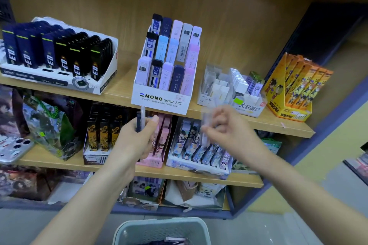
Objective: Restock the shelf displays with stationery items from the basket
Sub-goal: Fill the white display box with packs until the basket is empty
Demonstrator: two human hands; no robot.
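My left hand [139, 137] grips a few slim lead cases [140, 118], dark and clear, upright just below the white MONO display box [161, 100] on the upper shelf. That box holds rows of pastel and dark lead cases [173, 53]. My right hand [225, 127] is blurred by motion and pinches a pale, see-through case [206, 125] in front of the shelf edge, right of the MONO box. The grey-green basket [163, 228] sits at the bottom centre with a few items inside.
On the upper shelf stand a box of dark cases [59, 55] at left, clear lead-case trays [231, 87] and an orange display box [292, 89] at right. The middle shelf [179, 173] carries printed boxes and a bag. A blue shelf frame runs down the right side.
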